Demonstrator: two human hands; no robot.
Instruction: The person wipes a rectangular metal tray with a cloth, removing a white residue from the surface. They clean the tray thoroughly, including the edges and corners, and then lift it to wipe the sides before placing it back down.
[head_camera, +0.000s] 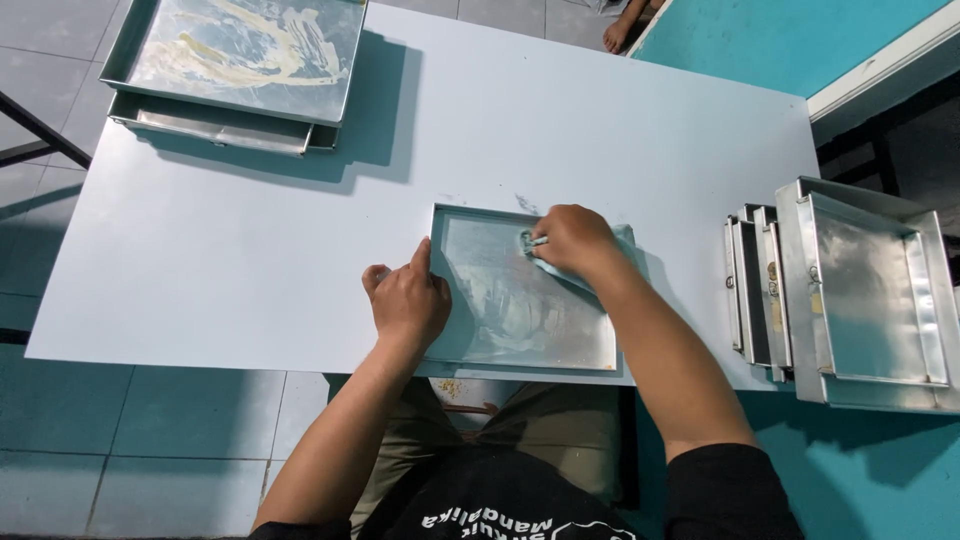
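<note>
A shallow metal tray (520, 310) is steadied at its left edge by the left hand (408, 300), whose fingers (420, 258) are loosely spread over the rim. A pale cloth (590, 262) is pressed onto the tray's upper right area under the right hand (572, 240), its fingers curled closed around it. The tray lies on the white desk (250, 230).

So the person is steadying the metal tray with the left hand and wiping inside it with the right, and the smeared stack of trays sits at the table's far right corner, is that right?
Not quite. The head view shows the smeared stack of trays at the table's far left corner, not the right. The rest holds: the left hand steadies the metal tray while the right hand wipes inside it.
</note>
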